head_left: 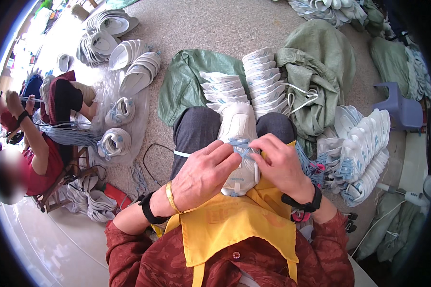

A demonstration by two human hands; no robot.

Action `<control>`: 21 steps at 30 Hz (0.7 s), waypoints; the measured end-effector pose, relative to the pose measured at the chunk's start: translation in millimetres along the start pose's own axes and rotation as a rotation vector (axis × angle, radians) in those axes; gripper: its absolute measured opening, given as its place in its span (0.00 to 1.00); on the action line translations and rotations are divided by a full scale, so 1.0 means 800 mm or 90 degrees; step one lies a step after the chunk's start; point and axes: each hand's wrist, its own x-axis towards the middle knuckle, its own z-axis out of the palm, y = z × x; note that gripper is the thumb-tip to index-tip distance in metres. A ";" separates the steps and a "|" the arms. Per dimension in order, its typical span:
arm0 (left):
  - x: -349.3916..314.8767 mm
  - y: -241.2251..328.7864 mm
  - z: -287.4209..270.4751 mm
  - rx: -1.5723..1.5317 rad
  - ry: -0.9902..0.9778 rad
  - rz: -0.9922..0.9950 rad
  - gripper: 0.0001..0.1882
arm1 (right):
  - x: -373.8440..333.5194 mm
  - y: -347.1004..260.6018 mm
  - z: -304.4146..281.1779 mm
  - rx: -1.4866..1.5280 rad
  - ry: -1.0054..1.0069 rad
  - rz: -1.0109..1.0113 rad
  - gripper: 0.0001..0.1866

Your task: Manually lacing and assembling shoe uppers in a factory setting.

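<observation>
A white shoe upper [237, 123] rests between my knees, toe pointing away from me and heel near the yellow apron [234, 229]. Light blue shoelace [239, 143] crosses its throat. My left hand [202, 171] is closed at the left eyelet side, thumb and forefinger pinched on the lace, and a lace end sticks out to its left. On the opposite side my right hand [278, 160] pinches the lace too, fingertips close to the eyelets. The lace between the fingertips is partly hidden by my fingers.
Stacked white uppers [263, 79] stand ahead by green sacks [316, 71]. Laced uppers [364, 153] and a blue-grey stool [398, 105] are at right, with blue laces [304, 160] beside my right knee. At left, a co-worker in red [43, 148] sits near more uppers [139, 71].
</observation>
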 end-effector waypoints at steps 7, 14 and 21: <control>0.005 -0.021 -0.009 0.142 -0.013 0.040 0.12 | 0.017 0.009 0.025 -0.148 -0.008 -0.026 0.07; -0.031 -0.037 -0.008 0.072 -0.006 -0.076 0.11 | -0.024 -0.001 -0.008 0.013 -0.028 0.100 0.07; -0.041 -0.038 -0.009 0.070 0.005 -0.101 0.11 | -0.045 -0.007 -0.021 0.006 -0.070 0.104 0.06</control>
